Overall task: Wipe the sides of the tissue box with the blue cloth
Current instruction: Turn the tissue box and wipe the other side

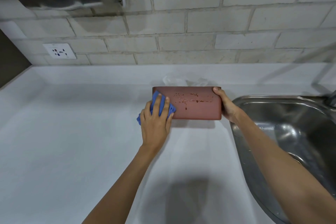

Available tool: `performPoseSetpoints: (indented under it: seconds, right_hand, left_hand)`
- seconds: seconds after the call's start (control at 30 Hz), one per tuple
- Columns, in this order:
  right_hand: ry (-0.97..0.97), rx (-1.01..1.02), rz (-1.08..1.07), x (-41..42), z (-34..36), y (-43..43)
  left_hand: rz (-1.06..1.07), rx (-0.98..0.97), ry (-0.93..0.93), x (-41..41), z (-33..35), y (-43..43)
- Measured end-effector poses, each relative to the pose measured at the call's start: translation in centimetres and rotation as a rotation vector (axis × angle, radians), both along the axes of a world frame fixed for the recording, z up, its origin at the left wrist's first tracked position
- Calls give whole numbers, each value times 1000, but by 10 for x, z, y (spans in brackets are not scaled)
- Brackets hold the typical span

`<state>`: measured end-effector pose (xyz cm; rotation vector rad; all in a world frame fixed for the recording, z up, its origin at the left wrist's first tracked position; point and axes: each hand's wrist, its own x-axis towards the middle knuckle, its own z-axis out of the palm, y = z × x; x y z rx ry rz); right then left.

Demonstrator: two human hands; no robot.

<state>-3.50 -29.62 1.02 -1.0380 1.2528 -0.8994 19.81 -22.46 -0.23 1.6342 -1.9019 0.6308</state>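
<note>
A reddish-brown tissue box (pixel 196 109) stands on the white counter (pixel 72 132), with white tissue (pixel 183 80) sticking out behind its top edge. Its near side carries brown smears and a drip in the middle. My left hand (pixel 156 120) presses a crumpled blue cloth (pixel 156 104) flat against the left part of that near side. My right hand (pixel 226 104) grips the box's right end, thumb over the top corner.
A stainless steel sink (pixel 291 129) lies right of the box, its rim close to my right wrist. A faucet (pixel 323 82) rises at the far right. A brick wall with a power socket (pixel 60 51) runs behind the counter.
</note>
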Motion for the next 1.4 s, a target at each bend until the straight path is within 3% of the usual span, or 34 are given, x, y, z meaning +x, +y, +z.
performPoseSetpoints:
  seconds: [0.13, 0.3, 0.4, 0.57, 0.77, 1.03, 1.27, 1.4]
  right_hand:
    - [-1, 3, -8, 1, 0, -1]
    - [4, 0, -12, -1, -3, -3]
    - [12, 8, -9, -1, -4, -2]
    - [13, 22, -1, 0, -4, -2]
    - [12, 6, -16, -1, -6, -4]
    - [25, 20, 0, 3, -1, 0]
    - [28, 16, -11, 3, -3, 0]
    - [38, 29, -7, 2, -4, 0]
  left_hand:
    - [94, 58, 156, -27, 29, -29]
    - [45, 15, -58, -30, 5, -7]
    - [17, 5, -73, -17, -5, 5]
    - [121, 59, 126, -34, 35, -31]
    - [13, 19, -86, -44, 3, -2]
    - [129, 68, 51, -47, 29, -29]
    - [-10, 41, -141, -53, 3, 1]
    - [29, 36, -127, -34, 3, 3]
